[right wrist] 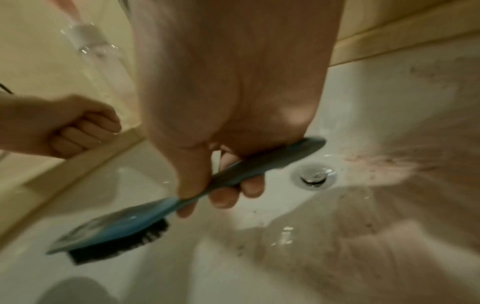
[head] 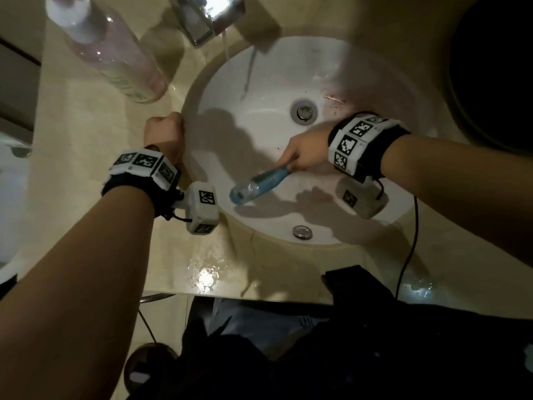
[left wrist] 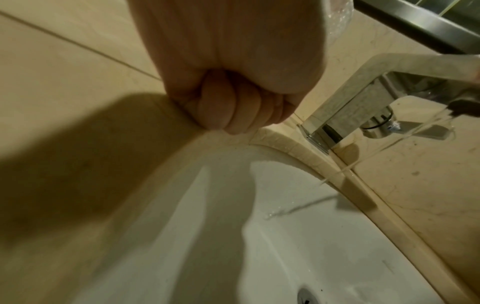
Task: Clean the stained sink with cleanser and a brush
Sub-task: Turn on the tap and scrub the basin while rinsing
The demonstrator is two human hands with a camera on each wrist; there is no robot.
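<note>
A white oval sink (head: 259, 111) is set in a beige counter, with reddish-brown stains (head: 334, 101) right of the drain (head: 303, 111). My right hand (head: 302, 154) grips the handle of a blue brush (head: 256, 184) with black bristles (right wrist: 122, 242), held low over the basin's near left side. In the right wrist view the brush (right wrist: 145, 207) points left, away from the stains (right wrist: 384, 162). My left hand (head: 165, 134) is a closed fist holding nothing, resting on the sink's left rim (left wrist: 272, 142). A clear cleanser bottle (head: 106, 50) with pinkish liquid stands on the counter at back left.
A chrome faucet (head: 207, 15) at the back runs a thin stream of water (head: 226, 44) into the basin. The front counter (head: 207, 272) is wet. A black cable (head: 409, 243) hangs over the front right. A dark round object (head: 496, 67) sits at far right.
</note>
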